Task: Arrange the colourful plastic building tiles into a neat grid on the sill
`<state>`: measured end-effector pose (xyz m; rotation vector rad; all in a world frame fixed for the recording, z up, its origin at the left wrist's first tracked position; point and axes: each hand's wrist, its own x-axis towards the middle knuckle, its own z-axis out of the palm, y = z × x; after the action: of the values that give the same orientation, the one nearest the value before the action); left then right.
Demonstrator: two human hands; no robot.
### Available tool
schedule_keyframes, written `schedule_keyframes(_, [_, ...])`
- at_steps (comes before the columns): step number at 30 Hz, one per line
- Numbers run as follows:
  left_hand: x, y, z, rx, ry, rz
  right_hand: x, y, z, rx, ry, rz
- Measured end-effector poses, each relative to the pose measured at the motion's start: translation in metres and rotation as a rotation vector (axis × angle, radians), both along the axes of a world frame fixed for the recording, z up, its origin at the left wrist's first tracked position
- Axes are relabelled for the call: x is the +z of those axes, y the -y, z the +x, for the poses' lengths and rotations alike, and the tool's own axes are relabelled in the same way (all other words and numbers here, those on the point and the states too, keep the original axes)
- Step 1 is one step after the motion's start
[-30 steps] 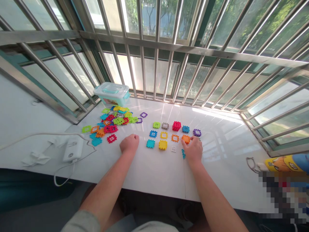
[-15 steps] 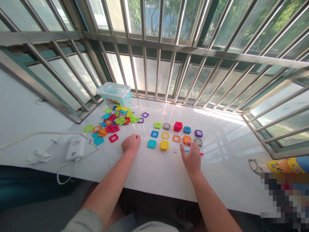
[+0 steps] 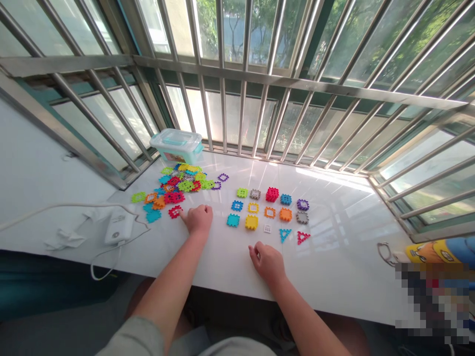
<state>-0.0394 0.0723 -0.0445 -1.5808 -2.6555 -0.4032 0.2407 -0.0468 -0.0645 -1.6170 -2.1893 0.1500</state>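
Observation:
Small coloured plastic building tiles lie in rows on the white sill: a red cube, an orange tile, a yellow tile, a teal tile, plus a blue triangle and a red triangle. A loose pile of tiles sits to the left. My left hand is curled, its forefinger touching a red tile at the pile's edge. My right hand rests loosely curled on the sill below the rows, holding nothing visible.
A clear lidded box stands behind the pile against the window bars. A white power adapter with its cable and crumpled paper lie at the left. A key ring and a colourful package sit at the right.
My right hand has drawn back from the orange tile toward me, uncovering the blue and red triangles. My left hand has shifted slightly left to the red tile.

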Motion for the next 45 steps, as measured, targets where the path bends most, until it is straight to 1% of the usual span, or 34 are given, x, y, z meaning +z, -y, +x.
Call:
schedule_keyframes(3, [0.001, -0.002, -0.003, 0.052, 0.053, 0.011, 0.0, -0.001, 0.0, -0.005, 0.024, 0.011])
schedule_keyframes(5, [0.0, -0.003, -0.005, 0.059, 0.077, 0.019, 0.0, 0.0, -0.001, -0.012, 0.029, 0.017])
schedule_keyframes(7, [0.0, -0.002, -0.006, 0.032, 0.1, 0.033, -0.001, 0.0, -0.001, -0.013, 0.03, 0.02])
schedule_keyframes(9, [0.001, 0.0, -0.006, -0.028, 0.132, 0.065, -0.001, 0.0, -0.001, -0.014, 0.029, 0.023])
schedule_keyframes(11, [0.001, 0.003, -0.006, -0.063, 0.154, 0.128, -0.001, -0.001, -0.002, -0.017, 0.029, 0.025])
schedule_keyframes(12, [0.002, 0.005, -0.006, -0.057, 0.157, 0.168, -0.002, -0.001, -0.002, -0.018, 0.03, 0.026])
schedule_keyframes(13, [0.002, 0.005, -0.006, -0.032, 0.158, 0.21, -0.002, -0.001, -0.002, -0.02, 0.031, 0.027])
schedule_keyframes(16, [0.002, 0.005, -0.008, 0.103, 0.215, 0.292, -0.001, -0.001, -0.002, -0.023, 0.031, 0.024])
schedule_keyframes(18, [0.001, 0.003, -0.011, 0.154, 0.337, 0.277, -0.001, -0.001, -0.002, -0.022, 0.033, 0.017])
schedule_keyframes(19, [0.0, 0.003, -0.012, 0.153, 0.409, 0.252, 0.0, -0.001, -0.002, -0.021, 0.035, 0.012])
schedule_keyframes(21, [-0.001, 0.003, -0.015, 0.109, 0.524, 0.195, 0.0, -0.001, -0.002, -0.023, 0.04, 0.006])
schedule_keyframes(24, [-0.002, 0.005, -0.019, 0.053, 0.583, 0.147, 0.001, -0.001, -0.003, -0.023, 0.04, 0.004])
schedule_keyframes(26, [-0.001, 0.005, -0.018, 0.047, 0.539, 0.122, 0.002, 0.0, -0.003, -0.011, 0.032, 0.009])
schedule_keyframes(28, [-0.001, 0.002, -0.016, 0.034, 0.417, 0.064, 0.004, 0.001, -0.003, 0.041, 0.027, 0.029])
schedule_keyframes(31, [-0.001, -0.004, -0.007, -0.028, 0.204, -0.078, 0.007, 0.002, -0.008, 0.216, 0.042, 0.079])
schedule_keyframes(33, [-0.001, -0.008, -0.002, -0.067, 0.12, -0.146, 0.008, 0.002, -0.016, 0.338, 0.058, 0.092])
schedule_keyframes(35, [-0.001, -0.01, 0.002, -0.08, 0.069, -0.165, 0.007, 0.0, -0.029, 0.431, 0.067, 0.089])
schedule_keyframes(37, [-0.001, -0.011, 0.004, -0.089, 0.039, -0.162, 0.005, -0.003, -0.045, 0.493, 0.073, 0.073])
schedule_keyframes(39, [-0.001, -0.011, 0.004, -0.096, 0.023, -0.158, 0.002, -0.007, -0.063, 0.521, 0.073, 0.039])
schedule_keyframes(41, [-0.001, -0.01, 0.004, -0.099, 0.018, -0.163, -0.001, -0.009, -0.076, 0.517, 0.068, -0.001])
schedule_keyframes(43, [0.0, -0.01, 0.004, -0.099, 0.014, -0.173, -0.001, -0.01, -0.081, 0.5, 0.058, -0.024])
schedule_keyframes(45, [0.001, -0.01, 0.005, -0.097, 0.007, -0.181, 0.0, -0.008, -0.079, 0.482, 0.042, -0.028])
